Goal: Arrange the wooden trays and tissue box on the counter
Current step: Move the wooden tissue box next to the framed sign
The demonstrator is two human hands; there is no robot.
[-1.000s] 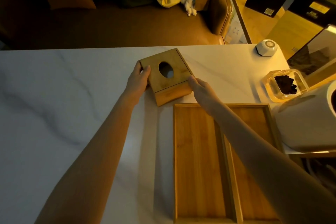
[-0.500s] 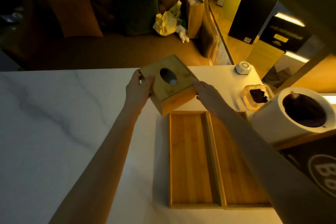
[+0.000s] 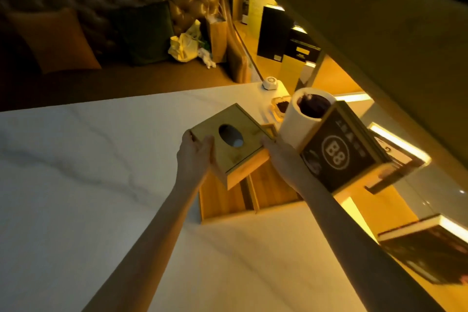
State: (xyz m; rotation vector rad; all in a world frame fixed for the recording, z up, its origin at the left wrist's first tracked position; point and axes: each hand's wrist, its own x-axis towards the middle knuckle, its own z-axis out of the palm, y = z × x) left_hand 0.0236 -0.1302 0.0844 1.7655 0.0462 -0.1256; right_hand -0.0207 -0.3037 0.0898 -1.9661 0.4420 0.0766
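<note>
A wooden tissue box (image 3: 236, 149) with an oval hole in its lid hangs tilted in the air, held between both my hands. My left hand (image 3: 194, 153) grips its left side and my right hand (image 3: 279, 157) grips its right side. Under the box two wooden trays lie side by side on the white marble counter (image 3: 76, 159): the left tray (image 3: 222, 201) and the right tray (image 3: 274, 191). The box and my right arm hide much of both trays.
A white paper roll (image 3: 302, 119) and a dark box marked B8 (image 3: 336, 153) stand right of the trays. Behind them are a glass dish (image 3: 279, 106) with dark contents and a small white device (image 3: 269, 82). A sofa with cushions lies beyond the counter's far edge.
Both hands have lifted the tissue box off the counter and carried it toward me, over the trays. The camera has pulled back and tilted up.
</note>
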